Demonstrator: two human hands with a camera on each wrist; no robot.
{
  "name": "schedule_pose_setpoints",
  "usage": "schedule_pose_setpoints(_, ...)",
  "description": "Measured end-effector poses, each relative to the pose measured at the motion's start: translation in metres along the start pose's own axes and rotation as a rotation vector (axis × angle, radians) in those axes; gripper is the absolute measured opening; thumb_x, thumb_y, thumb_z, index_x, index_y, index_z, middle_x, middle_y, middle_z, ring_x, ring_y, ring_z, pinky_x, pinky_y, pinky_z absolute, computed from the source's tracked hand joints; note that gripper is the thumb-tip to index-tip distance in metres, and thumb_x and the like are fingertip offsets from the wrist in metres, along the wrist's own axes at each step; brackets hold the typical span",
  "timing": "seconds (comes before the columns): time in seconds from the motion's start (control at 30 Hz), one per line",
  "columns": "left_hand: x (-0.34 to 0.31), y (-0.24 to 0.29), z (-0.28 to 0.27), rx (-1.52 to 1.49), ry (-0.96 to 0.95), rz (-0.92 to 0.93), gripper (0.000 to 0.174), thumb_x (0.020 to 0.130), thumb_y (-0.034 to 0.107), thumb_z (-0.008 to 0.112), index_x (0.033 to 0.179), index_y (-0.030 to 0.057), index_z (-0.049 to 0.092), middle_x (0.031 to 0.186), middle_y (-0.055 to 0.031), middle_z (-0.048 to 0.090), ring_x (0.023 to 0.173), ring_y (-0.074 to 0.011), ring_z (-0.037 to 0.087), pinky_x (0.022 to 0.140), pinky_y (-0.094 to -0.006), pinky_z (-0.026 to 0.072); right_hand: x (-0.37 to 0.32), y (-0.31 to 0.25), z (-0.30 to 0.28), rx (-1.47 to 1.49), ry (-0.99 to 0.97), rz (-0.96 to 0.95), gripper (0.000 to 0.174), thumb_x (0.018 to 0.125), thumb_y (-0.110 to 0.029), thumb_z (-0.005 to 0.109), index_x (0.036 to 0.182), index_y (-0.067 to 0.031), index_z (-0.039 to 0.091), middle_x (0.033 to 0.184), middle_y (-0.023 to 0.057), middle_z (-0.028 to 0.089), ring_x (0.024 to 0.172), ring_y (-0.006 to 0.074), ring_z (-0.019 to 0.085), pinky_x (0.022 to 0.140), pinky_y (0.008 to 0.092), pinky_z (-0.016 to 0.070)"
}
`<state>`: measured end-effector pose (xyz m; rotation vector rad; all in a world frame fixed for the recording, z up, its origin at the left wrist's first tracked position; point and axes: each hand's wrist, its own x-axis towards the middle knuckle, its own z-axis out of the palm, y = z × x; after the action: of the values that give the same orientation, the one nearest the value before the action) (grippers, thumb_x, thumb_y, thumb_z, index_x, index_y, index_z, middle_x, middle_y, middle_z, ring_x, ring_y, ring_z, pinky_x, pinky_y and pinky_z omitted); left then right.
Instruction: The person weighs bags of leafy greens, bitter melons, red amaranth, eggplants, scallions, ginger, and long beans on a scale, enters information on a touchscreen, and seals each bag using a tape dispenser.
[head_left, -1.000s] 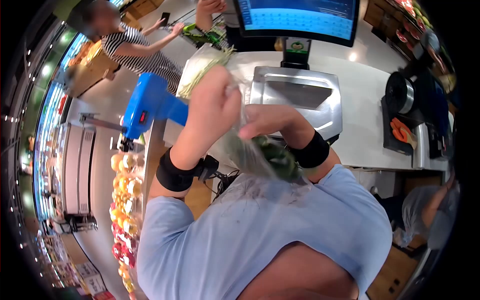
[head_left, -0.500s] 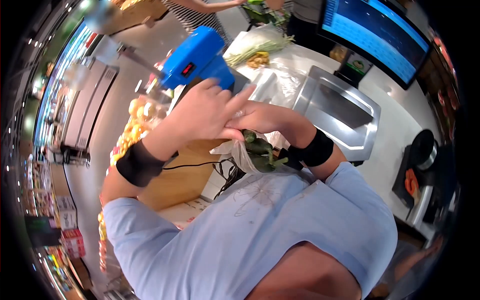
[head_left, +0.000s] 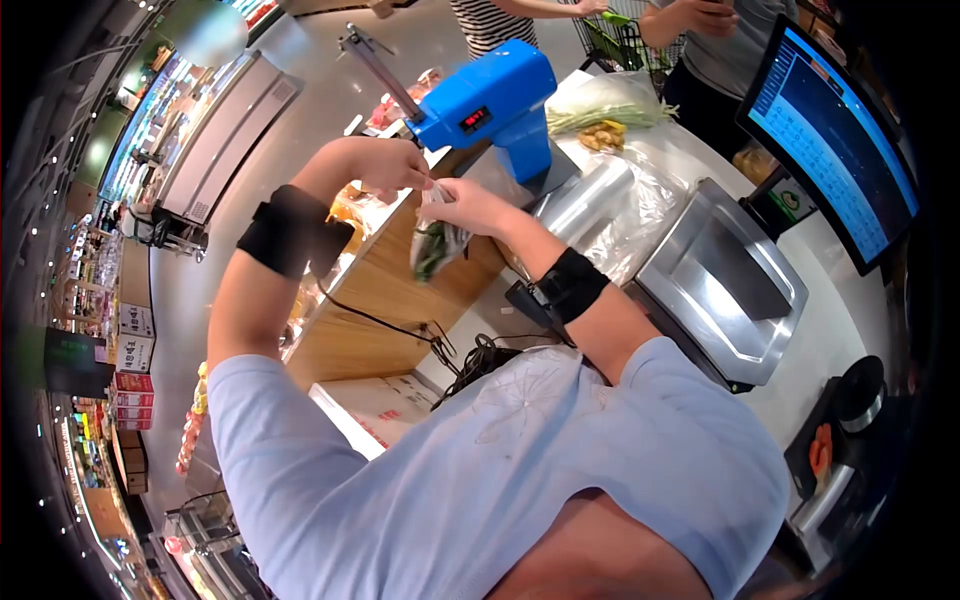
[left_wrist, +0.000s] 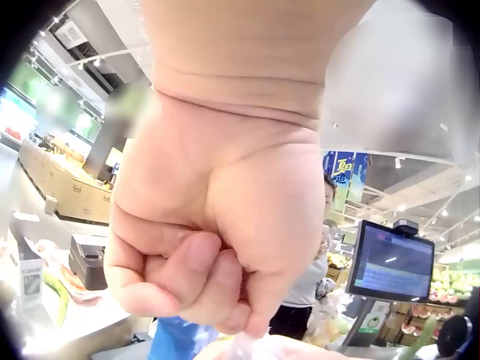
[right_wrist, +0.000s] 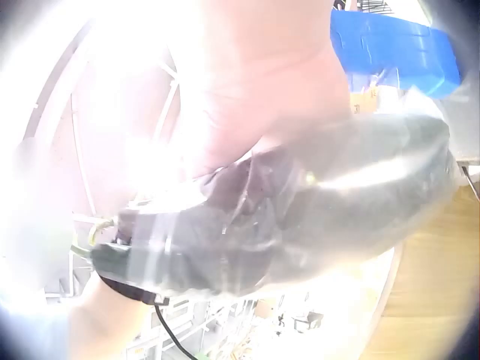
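A clear plastic bag (head_left: 432,250) hangs below my two hands, left of the blue machine with a red digital display (head_left: 500,105). Inside are long dark green vegetables with stems (right_wrist: 247,225), looking like peppers. My left hand (head_left: 385,168) pinches the gathered top of the bag, and its curled fingers show in the left wrist view. Close against it, my right hand (head_left: 472,206) grips the bag's neck from the other side. In the right wrist view the filled bag lies right below the right hand (right_wrist: 262,82).
Right of me a steel scale (head_left: 690,300) sits on the white counter (head_left: 835,300) below a monitor (head_left: 840,140). Long green vegetables (head_left: 620,115), ginger-like pieces (head_left: 602,136) and loose plastic film (head_left: 640,210) lie behind. Cables (head_left: 470,365) hang near a carton (head_left: 385,410). Two people stand across the counter.
Both hands have moved away from my body with the bag, to beside the blue machine. The bag now hangs from its neck. My view has turned left.
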<state>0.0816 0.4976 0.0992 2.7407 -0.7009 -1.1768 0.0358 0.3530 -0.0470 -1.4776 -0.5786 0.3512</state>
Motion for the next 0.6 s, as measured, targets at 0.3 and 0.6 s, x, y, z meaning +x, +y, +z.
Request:
schedule_pose_setpoints(0.3, 0.024, -0.028, -0.023, 0.428, 0.107, -0.062, 0.027, 0.085, 0.024, 0.054, 0.093, 0.0020, 0.067, 0.086, -0.0183, 0.065, 0.081, -0.0330, 0.062, 0.073, -0.0427, 0.0465, 0.050, 0.007, 0.046, -0.489, 0.484, 0.099, 0.043, 0.078, -0.044, 0.058, 0.098, -0.0072, 0.067, 0.102, 0.0116, 0.063, 0.099, 0.0316, 0.058, 0.101, 0.0512, 0.0316)
schedule_pose_setpoints(0.6, 0.029, -0.031, -0.039, 0.575, 0.378, -0.117, 0.021, 0.077, 0.020, 0.057, 0.081, 0.0028, 0.069, 0.080, -0.0188, 0.065, 0.081, -0.0364, 0.062, 0.073, -0.0438, 0.0482, 0.083, 0.023, 0.050, -0.409, 0.683, 0.272, 0.061, 0.076, -0.053, 0.060, 0.114, -0.0049, 0.060, 0.119, 0.0131, 0.058, 0.121, 0.0276, 0.045, 0.107, 0.0490, 0.0227)
